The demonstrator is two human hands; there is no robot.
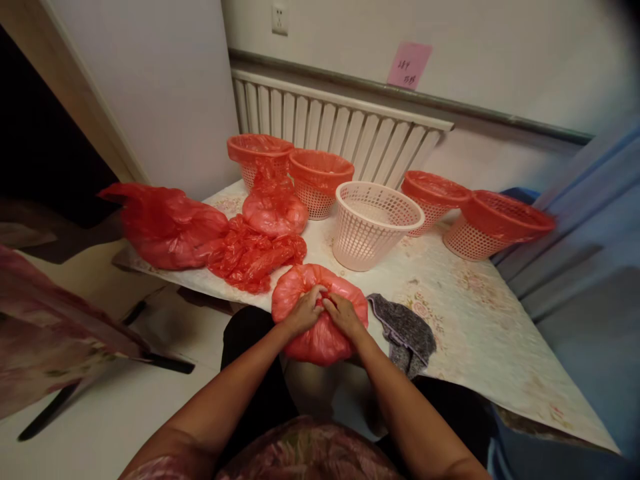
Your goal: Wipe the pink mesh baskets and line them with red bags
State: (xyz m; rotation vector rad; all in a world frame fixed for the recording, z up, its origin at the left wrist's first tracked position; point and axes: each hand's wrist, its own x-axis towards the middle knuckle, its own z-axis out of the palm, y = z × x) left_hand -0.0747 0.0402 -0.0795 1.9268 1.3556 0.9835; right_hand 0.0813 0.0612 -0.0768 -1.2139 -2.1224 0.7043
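A full, rounded red plastic bag [321, 343] rests at the table's front edge, close to my body. My left hand [303, 313] and my right hand [345, 316] meet at its gathered top, fingers pinched on the plastic. Whether the neck is knotted I cannot make out. Just behind the bag stands a pale pink perforated basket [360, 240] with no liner showing. Crumpled red plastic bags [257, 260] lie to the left of my hands, beside another filled red bag [275, 213]. To the right of my right hand lies a dark grey cloth [407, 333].
Red-lined baskets stand at back left [320, 177] and right [495, 220] on the flowered tablecloth [465, 327]. A larger red bag [173, 227] sits at the left edge. Behind are a radiator [345, 127] and wall; a blue curtain [580, 240] borders the right.
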